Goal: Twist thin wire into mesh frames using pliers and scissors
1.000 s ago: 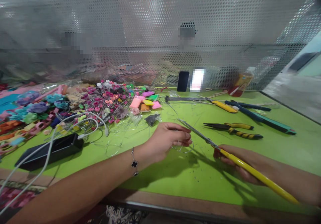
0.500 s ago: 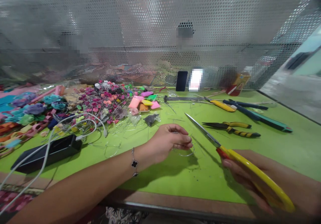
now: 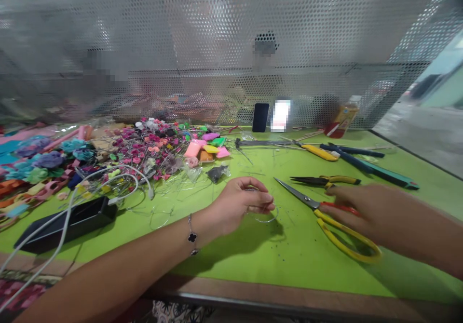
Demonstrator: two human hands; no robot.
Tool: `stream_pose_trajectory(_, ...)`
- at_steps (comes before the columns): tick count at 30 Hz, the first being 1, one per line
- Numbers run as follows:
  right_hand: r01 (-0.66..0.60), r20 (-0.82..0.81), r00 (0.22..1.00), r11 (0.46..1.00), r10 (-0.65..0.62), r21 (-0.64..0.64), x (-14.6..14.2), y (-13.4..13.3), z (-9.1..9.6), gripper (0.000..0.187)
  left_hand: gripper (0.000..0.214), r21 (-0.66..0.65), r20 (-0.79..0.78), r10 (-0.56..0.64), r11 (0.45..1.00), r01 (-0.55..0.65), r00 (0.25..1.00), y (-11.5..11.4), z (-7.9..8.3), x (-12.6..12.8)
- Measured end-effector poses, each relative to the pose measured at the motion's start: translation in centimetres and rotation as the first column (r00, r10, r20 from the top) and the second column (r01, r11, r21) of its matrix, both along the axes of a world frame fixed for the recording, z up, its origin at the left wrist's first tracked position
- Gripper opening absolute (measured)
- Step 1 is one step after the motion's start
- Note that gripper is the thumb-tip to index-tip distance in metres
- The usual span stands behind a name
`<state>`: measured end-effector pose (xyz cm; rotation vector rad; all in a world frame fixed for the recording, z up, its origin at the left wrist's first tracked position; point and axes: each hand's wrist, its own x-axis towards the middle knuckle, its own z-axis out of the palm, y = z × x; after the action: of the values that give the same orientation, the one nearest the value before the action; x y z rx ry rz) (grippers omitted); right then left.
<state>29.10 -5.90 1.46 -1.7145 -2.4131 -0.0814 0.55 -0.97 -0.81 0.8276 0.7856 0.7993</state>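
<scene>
1. A moment ago the right hand (image 3: 365, 207) held the scissors (image 3: 307, 201) up off the surface. Now they lie flat on the green table (image 3: 289, 260), blades parted and pointing away to the left.
2. That right hand rests nearly flat over the upper handle, fingers stretched out, touching rather than clasping it.
3. The left hand (image 3: 240, 201) has barely moved. Its thumb and fingertips are pinched together on a wire loop (image 3: 270, 218), which lies on the table just in front of it, between the two hands.
4. The wire is thin, bright and curled into a rough ring. The scissors have steel blades and glossy yellow loop handles with a red part at the pivot. The tabletop is a smooth matte green.
5. I count one pair of scissors by the hand and one pair of yellow-and-black pliers (image 3: 327, 181) behind it. Two phones (image 3: 261, 116) are propped against the perforated metal screen (image 3: 217, 48).
</scene>
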Motion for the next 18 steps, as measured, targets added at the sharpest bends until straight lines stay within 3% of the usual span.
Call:
stream_pose_trajectory(2, -0.031, -0.313, 0.949, 0.984, -0.026, -0.177, -2.8, 0.9, 1.2, 0.047, 0.042, 0.034, 0.002, -0.005, 0.999, 0.005, 1.000, 0.0, 0.0, 0.0)
stream_pose_trajectory(5, -0.215, -0.696, 0.705, 0.895, -0.135, -0.391, -6.5, 2.6, 1.3, 0.045, 0.047, 0.074, -0.008, -0.006, 0.997, 0.007, 1.000, -0.1, 0.1, 0.0)
stream_pose_trajectory(7, -0.321, -0.787, 0.572, 0.819, -0.233, -0.476, -8.0, 3.4, 0.7, 0.042, 0.048, 0.087, -0.023, -0.002, 0.996, 0.004, 1.000, -0.2, 0.2, 0.0)
stream_pose_trajectory(9, -0.364, -0.813, 0.497, 0.777, -0.304, -0.513, -8.6, 3.8, 0.0, 0.040, 0.047, 0.091, -0.037, 0.000, 0.996, 0.004, 0.999, -0.2, 0.2, -0.1)
stream_pose_trajectory(12, -0.357, -0.828, 0.457, 0.785, -0.325, -0.506, -8.6, 3.8, -0.6, 0.037, 0.043, 0.089, -0.048, -0.008, 0.996, 0.013, 0.999, -0.2, 0.0, 0.0)
stream_pose_trajectory(18, -0.305, -0.814, 0.543, 0.855, -0.205, -0.419, -8.7, 3.3, -1.0, 0.032, 0.028, 0.077, -0.080, -0.059, 0.995, 0.066, 0.995, -0.3, 0.2, 0.3)
